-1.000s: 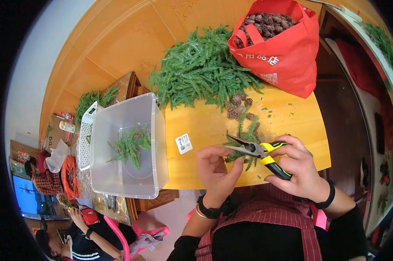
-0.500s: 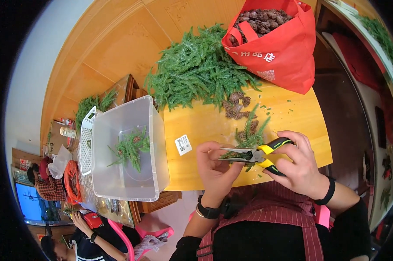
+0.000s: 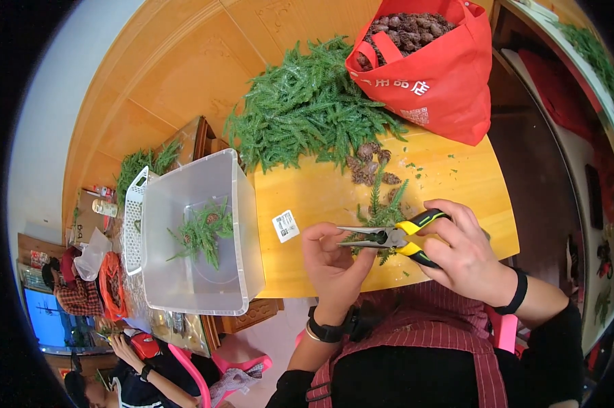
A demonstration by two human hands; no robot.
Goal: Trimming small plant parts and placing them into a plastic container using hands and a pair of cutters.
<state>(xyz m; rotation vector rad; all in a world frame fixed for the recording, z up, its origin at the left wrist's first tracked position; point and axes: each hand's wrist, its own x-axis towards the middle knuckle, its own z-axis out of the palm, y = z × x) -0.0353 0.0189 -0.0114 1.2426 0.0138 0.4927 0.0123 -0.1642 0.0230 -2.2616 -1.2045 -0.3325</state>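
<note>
Yellow-and-black needle-nose pliers are gripped by their handles in my right hand. Their jaws point left and stand apart around a green stem at the near side of a pine sprig. My left hand is closed at the jaw tips, fingers pinching the sprig's lower end, which is partly hidden by the pliers. The sprig's tips spread upward over the table. Just beyond it lie several brown pine cones, one partly covered by the needles.
A large heap of green sprigs lies at the back of the yellow table. A red bag full of pine cones stands back right. On the left, a clear plastic bin holds a sprig bundle. Another person sits at lower left.
My right hand and the pliers have shifted slightly left, and the jaws have parted wider. The sprig has tilted and moved a little left with my hands.
</note>
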